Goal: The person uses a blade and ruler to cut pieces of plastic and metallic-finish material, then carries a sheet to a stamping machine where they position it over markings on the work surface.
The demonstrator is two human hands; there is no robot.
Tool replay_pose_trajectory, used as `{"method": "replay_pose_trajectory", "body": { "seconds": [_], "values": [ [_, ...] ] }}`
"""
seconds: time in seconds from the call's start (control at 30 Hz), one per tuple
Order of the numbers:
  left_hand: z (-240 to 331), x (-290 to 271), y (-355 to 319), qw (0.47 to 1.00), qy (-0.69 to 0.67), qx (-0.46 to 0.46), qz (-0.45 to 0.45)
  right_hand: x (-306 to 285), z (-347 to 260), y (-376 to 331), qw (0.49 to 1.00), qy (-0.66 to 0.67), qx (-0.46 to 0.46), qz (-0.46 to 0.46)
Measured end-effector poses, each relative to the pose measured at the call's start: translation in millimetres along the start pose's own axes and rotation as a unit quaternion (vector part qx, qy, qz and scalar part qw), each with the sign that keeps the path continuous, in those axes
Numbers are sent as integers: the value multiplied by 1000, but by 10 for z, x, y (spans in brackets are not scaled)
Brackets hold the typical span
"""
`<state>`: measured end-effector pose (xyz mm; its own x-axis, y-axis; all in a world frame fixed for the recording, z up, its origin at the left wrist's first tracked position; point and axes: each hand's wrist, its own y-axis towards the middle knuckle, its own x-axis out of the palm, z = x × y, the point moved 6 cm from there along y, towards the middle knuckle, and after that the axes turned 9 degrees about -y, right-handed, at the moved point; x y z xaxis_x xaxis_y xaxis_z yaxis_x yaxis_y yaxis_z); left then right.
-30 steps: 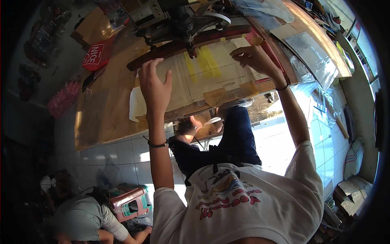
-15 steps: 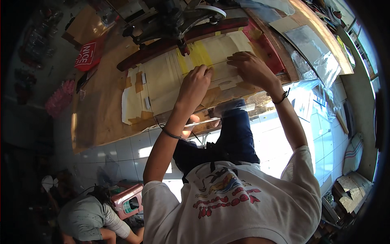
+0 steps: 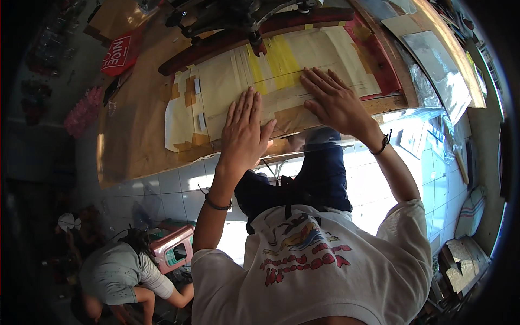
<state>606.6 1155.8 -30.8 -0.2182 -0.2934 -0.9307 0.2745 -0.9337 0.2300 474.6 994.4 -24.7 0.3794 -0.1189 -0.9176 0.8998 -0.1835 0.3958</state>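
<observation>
Item: 2 bare hands pressing cream paper sheet (image 3: 303, 70), yellow-striped and patched with brown tape, on the wooden workbench (image 3: 135, 135). Left hand (image 3: 246, 130) lies flat, fingers extended, gripping nothing; right hand (image 3: 336, 103) likewise, fingers spread. Beyond: dark red wooden bar (image 3: 216, 43) under black machine (image 3: 233, 13). Step, by judgement: smoothing (next calls for even outward pressure).

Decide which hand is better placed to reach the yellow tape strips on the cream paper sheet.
Left, probably. The left hand lies flat just below the yellow tape strips; the right hand rests further right on the cream paper sheet.
</observation>
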Motion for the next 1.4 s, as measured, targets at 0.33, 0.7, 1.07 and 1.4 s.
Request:
{"method": "replay_pose_trajectory", "body": {
  "seconds": [0.33,0.7,1.07,1.4],
  "values": [
    [-346,-399,-108,993,-62,-96,25,-209,215,80,994,88,18,60],
    [-284,-192,157,999,-15,2,43,-167,122,355,994,91,56,31],
    [-1145,-91,596,998,50,-21,17,409,-136,777,997,26,-69,-17],
    [-1380,-115,773,994,19,-94,60,687,-181,1172,999,-17,-9,-28]
  ]
}}
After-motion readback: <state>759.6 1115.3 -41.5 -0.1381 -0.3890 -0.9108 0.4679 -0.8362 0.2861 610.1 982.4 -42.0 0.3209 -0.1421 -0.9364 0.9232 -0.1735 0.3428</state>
